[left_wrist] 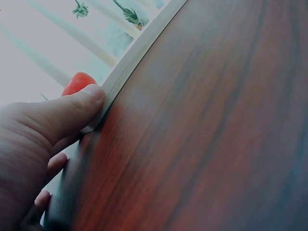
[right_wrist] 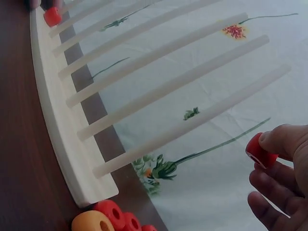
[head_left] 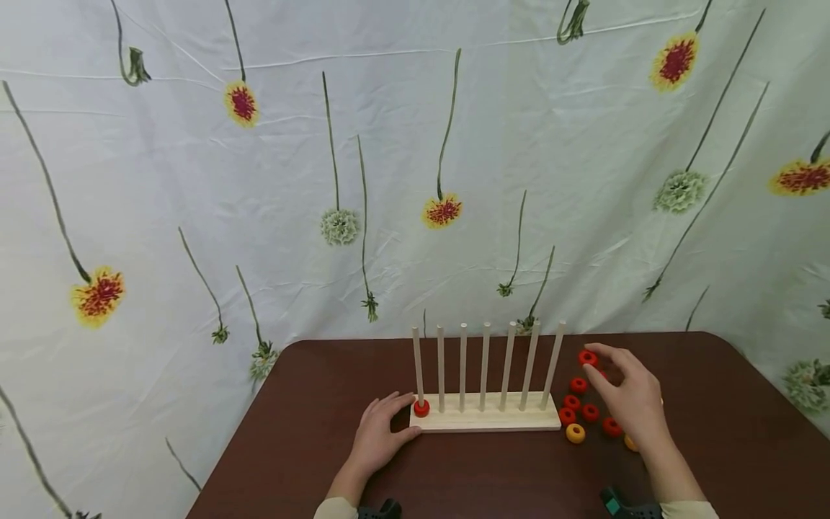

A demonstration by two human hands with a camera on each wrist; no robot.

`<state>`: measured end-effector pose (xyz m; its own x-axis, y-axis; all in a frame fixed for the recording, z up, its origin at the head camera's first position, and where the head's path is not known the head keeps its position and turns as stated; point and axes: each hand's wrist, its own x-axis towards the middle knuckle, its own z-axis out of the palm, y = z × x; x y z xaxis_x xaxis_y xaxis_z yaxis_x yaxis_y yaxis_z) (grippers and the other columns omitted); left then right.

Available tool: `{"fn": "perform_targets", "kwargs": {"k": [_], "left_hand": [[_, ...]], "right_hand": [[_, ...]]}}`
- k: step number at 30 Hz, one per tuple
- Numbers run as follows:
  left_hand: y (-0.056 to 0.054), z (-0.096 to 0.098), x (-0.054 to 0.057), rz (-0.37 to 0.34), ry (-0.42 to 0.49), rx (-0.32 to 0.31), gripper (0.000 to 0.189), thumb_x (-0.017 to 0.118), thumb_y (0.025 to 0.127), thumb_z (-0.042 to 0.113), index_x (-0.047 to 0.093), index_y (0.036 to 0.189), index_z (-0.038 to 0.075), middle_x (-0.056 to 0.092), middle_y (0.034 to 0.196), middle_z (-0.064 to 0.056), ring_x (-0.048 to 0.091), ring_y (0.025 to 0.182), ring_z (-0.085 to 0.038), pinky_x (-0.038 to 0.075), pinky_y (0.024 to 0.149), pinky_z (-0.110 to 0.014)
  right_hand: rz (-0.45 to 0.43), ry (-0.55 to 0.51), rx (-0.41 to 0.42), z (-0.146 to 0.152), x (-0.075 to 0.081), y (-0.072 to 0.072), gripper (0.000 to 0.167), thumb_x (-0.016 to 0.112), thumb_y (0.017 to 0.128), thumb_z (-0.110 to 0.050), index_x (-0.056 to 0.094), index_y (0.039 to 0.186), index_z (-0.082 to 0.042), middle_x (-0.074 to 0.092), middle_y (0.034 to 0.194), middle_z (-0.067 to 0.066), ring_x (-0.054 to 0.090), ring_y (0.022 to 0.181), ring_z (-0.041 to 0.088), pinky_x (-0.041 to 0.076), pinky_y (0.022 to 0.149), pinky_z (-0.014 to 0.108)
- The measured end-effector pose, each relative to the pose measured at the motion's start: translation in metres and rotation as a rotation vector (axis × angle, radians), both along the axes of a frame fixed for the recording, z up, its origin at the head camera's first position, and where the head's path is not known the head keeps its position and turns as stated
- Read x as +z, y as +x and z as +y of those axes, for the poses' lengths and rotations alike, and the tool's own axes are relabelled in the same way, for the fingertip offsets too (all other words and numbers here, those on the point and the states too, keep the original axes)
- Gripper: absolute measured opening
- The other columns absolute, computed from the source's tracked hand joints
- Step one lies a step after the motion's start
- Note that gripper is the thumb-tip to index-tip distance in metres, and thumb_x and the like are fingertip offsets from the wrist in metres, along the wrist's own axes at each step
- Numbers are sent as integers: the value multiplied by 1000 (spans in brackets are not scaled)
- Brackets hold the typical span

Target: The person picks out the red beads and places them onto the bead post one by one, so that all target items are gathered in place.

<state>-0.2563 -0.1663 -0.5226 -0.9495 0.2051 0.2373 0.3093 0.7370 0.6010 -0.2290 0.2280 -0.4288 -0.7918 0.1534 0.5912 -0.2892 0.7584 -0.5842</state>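
Note:
A pale wooden peg board point(head_left: 486, 422) with a row of several upright pegs stands on the table. One red bead point(head_left: 421, 409) sits at the foot of its leftmost peg. My left hand point(head_left: 382, 432) grips the board's left end, the thumb point(left_wrist: 79, 108) along the front edge near that bead. Between thumb and fingers my right hand point(head_left: 632, 396) pinches another red bead point(right_wrist: 261, 150), raised to the right of the rightmost peg point(right_wrist: 192, 121). Below that hand, several loose red beads point(head_left: 590, 413) lie by the board's right end.
A yellow bead point(head_left: 575, 433) lies at the board's front right corner; a second yellow bead point(head_left: 630, 442) is partly hidden by the right hand. The dark brown table point(head_left: 311, 382) has rounded far corners. Behind it hangs a white flowered cloth point(head_left: 389, 274).

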Motion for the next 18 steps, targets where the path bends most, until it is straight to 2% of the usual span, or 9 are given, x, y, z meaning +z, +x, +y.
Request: {"fn": "perform_targets", "kwargs": {"k": [3,11,18], "left_hand": [[0,1,0,1,-1,-5,56,80,84,34,65,133,14,65,137,-8,50,138,-35,27,119,-63],[-1,-1,-3,11,-13,1,56,80,83,35,65,134,15,65,137,-7,51,138,-33,28,119,-62],[-1,-1,-2,5,-2,0,56,80,84,34,65,134,14,65,137,-8,50,138,-34,27,120,-62]], "right_hand": [[16,-7,6,-2,6,1,32,75,90,-14,70,122,-13,69,102,5,47,81,-17,41,65,4],[32,-53,-23,-9,23,1,30,73,92,-18,69,121,-14,63,91,0,47,72,-10,41,63,8],[95,-76,-27,-15,37,-1,33,73,91,-14,70,124,-14,66,95,3,46,73,-13,40,63,6]]}}
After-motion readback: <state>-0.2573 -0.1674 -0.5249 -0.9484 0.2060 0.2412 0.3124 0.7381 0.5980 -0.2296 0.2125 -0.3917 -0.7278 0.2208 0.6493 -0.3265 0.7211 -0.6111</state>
